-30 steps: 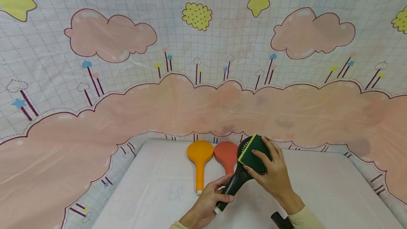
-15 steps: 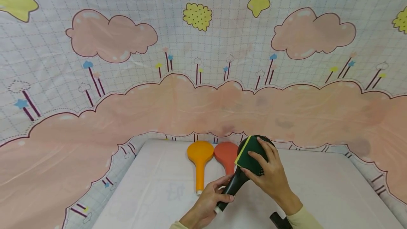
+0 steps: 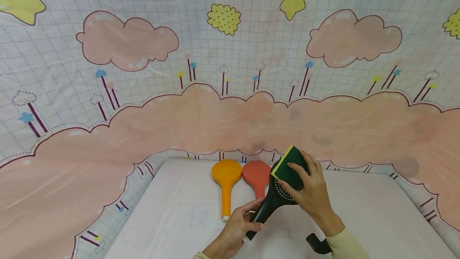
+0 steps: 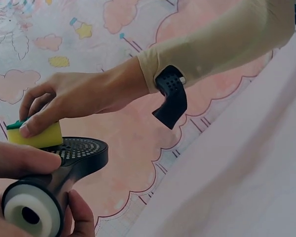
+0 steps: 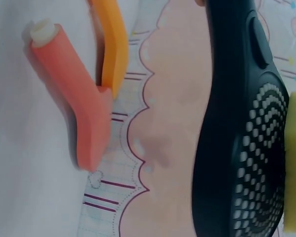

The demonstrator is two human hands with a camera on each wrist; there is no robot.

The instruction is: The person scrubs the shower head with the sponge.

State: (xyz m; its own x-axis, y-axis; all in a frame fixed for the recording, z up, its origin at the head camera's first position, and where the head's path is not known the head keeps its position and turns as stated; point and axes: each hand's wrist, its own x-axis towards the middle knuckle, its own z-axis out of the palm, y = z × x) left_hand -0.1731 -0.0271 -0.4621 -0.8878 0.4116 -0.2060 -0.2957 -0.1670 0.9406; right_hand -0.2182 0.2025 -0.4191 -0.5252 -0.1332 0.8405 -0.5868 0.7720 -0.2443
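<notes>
Left hand (image 3: 235, 227): fingers curled round black shower head (image 3: 274, 201), near and right of coral shower head (image 3: 255, 175). Right hand (image 3: 312, 189): fingers clamped on sponge (image 3: 289, 171) (green over yellow), touching nozzles (image 3: 282, 196). Orange shower head (image 3: 226, 174) far, left of coral.

Black showerhead (image 3: 268, 208), white-dotted face, white handle end, slanting near-left to far-right. Sponge (image 3: 287, 175): green top, yellow underside, against dotted face.
</notes>
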